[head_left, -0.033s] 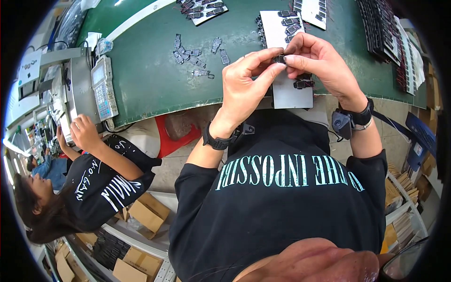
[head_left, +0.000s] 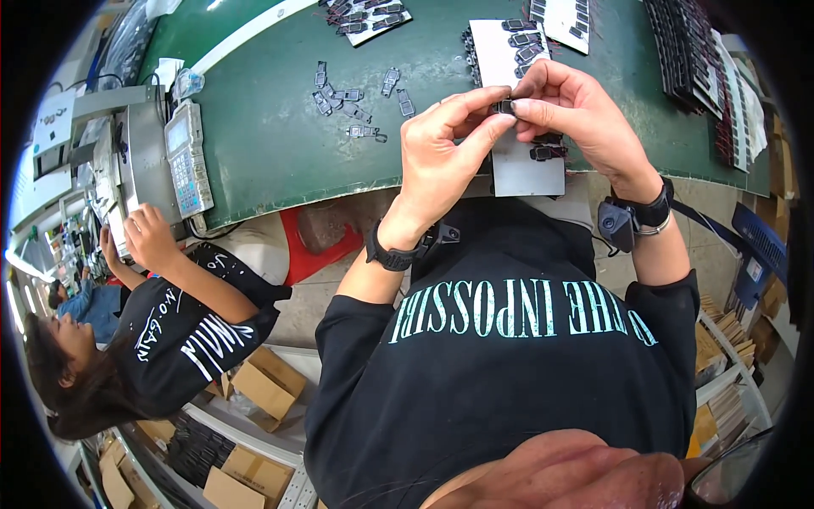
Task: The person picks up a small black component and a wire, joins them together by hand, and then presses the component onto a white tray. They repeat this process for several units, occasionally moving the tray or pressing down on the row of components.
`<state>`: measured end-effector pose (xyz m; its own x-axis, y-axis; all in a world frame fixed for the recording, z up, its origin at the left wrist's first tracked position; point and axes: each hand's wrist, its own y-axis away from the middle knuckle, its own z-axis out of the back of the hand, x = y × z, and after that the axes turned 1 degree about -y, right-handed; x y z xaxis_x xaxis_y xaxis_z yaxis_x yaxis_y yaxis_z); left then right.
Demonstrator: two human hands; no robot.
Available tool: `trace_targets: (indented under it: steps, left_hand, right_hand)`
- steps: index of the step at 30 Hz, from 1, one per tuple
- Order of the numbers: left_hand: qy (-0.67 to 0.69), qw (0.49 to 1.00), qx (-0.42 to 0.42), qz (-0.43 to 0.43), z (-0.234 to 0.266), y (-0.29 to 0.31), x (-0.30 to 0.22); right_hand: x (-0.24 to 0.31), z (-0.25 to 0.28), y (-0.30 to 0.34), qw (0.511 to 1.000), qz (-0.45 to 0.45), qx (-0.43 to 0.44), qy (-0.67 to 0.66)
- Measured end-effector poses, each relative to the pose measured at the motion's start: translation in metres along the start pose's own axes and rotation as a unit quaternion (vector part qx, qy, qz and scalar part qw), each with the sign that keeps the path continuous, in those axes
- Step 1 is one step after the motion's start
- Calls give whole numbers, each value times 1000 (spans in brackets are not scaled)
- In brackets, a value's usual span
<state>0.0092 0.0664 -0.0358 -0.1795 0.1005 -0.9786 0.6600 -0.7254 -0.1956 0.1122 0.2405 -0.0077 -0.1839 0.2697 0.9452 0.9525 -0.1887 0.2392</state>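
Observation:
My left hand and my right hand meet above the near side of the green table, thumbs and forefingers pinched on a small black rectangular part. Fingertips cover most of it, so its details are hidden. Below them lies a white board with similar black parts in a row; one with dark red wires sits close under my right hand. To the left, several loose grey-black parts are scattered on the green table.
More boards with parts, one at the top and a white one, lie farther back. Stacked boards with wires line the right end. A keypad device stands at the left, where a co-worker's hand works. Cardboard boxes are below.

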Motion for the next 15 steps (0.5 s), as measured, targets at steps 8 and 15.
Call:
trace_targets:
  steps: [8, 15]
  left_hand:
    - [9, 1000, 8, 4, 1, 7, 3]
    - [23, 999, 25, 15, 4, 17, -1]
  right_hand:
    - [-7, -1, 6, 999, 6, 16, -27]
    - [-7, -8, 19, 1000, 12, 5, -26]
